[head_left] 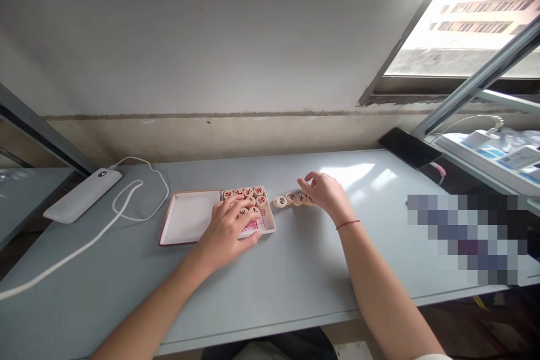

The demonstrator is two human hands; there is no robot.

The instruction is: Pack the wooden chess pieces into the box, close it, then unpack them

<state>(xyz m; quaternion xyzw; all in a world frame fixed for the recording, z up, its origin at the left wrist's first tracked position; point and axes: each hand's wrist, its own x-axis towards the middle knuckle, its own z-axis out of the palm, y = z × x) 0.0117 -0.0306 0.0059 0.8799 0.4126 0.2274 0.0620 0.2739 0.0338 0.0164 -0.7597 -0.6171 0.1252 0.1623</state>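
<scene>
A small open box (270, 227) on the grey table holds several round wooden chess pieces (254, 194) with red characters. Its empty lid (188, 217) lies right beside it on the left. My left hand (225, 229) rests on the box with its fingers laid over the pieces inside. A short row of loose wooden pieces (288, 199) lies on the table just right of the box. My right hand (327, 194) is at the right end of that row, fingers curled and touching the pieces there. A thin red string circles my right wrist.
A white power bank (82, 194) with a long white cable (126, 208) lies at the far left. A black phone (408, 147) leans at the table's far right corner. A metal shelf with packets (498, 149) stands to the right, under a window.
</scene>
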